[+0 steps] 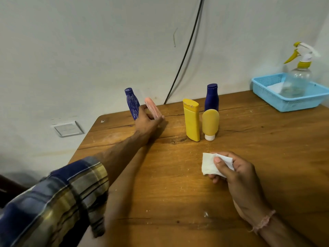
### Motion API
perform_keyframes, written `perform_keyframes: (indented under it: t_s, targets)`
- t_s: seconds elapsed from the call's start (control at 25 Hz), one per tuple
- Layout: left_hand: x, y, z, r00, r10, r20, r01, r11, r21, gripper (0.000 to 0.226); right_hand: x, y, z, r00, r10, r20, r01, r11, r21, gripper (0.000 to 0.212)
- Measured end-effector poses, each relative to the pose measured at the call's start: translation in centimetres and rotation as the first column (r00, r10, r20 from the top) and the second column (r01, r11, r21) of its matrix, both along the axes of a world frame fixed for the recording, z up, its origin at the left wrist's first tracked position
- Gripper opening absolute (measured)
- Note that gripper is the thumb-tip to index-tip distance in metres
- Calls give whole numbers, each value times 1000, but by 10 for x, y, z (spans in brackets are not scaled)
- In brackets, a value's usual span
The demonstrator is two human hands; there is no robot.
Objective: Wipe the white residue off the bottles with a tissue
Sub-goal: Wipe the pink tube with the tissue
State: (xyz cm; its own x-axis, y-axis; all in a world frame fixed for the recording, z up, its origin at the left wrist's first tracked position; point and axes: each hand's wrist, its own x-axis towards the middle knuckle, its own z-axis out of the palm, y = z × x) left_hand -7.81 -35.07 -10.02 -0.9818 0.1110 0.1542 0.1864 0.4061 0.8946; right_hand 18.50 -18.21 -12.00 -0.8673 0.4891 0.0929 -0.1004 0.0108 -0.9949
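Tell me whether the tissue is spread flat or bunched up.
Bunched. The tissue is crumpled into a loose wad, pinched in the right hand above the table, not laid flat.

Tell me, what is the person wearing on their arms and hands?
The hands are bare, with no gloves or rings that I can see. The left hand comes from a plaid sleeve in dark blue, yellow and grey, rolled or pushed up near the elbow. The right hand has a bare forearm, with a thin pinkish thread band tied round the wrist.
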Motion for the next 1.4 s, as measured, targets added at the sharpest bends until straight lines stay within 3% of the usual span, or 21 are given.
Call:
perform_keyframes:
  t_s: [0.12,0.24,0.36,0.44,0.6,0.76,0.92,1.12,1.4]
  targets:
    - [57,-22,12,973,-230,30,224,964,141,104,0,0,0,1000,-16,-6,16,1000,-5,11]
    - [122,-41,19,908,-405,112,359,886,293,106,-1,0,-1,999,2,-33,-2,1000,17,14]
    - [174,-51,13,796,-569,205,387,740,550,101,3,-4,-2,995,20,-98,-2,985,174,18]
    - [195,-53,6,712,-665,225,363,623,693,99,7,-10,-1,982,41,-183,31,926,375,16]
    - [203,-57,-8,618,-766,179,491,553,673,97,16,-25,0,924,117,-363,195,673,714,15]
    - [199,-59,-15,554,-821,135,501,459,734,97,24,-30,-5,906,223,-360,212,496,842,22]
    - [193,-62,-19,499,-861,98,534,394,748,97,22,-33,-6,939,173,-298,187,470,862,19]
    - [194,-62,-18,456,-884,104,561,376,738,95,6,-33,1,927,118,-357,266,464,845,19]
    - [194,-62,-18,461,-880,115,586,399,705,97,-2,-31,8,886,231,-401,292,394,872,26]
